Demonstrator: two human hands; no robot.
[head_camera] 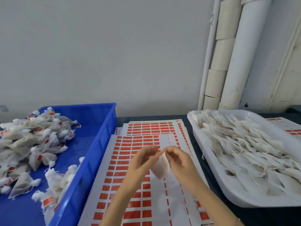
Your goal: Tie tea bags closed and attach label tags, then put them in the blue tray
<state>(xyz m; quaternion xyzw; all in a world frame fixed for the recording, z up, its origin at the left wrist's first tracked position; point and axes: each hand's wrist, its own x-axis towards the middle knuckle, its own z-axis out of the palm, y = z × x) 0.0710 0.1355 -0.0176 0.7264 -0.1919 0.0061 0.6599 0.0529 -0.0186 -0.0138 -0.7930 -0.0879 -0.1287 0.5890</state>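
The tea bag (160, 168) is hanging in the air between the two hands, over the middle of the bench (236, 216) and above the topmost label sheet (123, 160). The right hand (178, 160) is pinching the bag's gathered top between curled fingers and thumb, and the pale pouch is drooping below them. The left hand (142, 159) is reaching in from the other side with its fingertips at that same top; it is smeared by motion, so I cannot tell whether it is pinching anything.

Beneath the hands the sheet of red labels, with some columns already peeled bare, is lying across a second sheet (151, 128) that is sticking out toward the bench's far edge.

At the bench's left edge the blue tray (97, 144) is holding a heap of tied, tagged bags (29, 144), piled mostly against its left side. Along the right edge a white tray (236, 196) is carrying rows of flat, untied bags (244, 152), with another label sheet (291, 131) lying in its far right corner.

Behind the bench white pipes (241, 54) are running up the wall.
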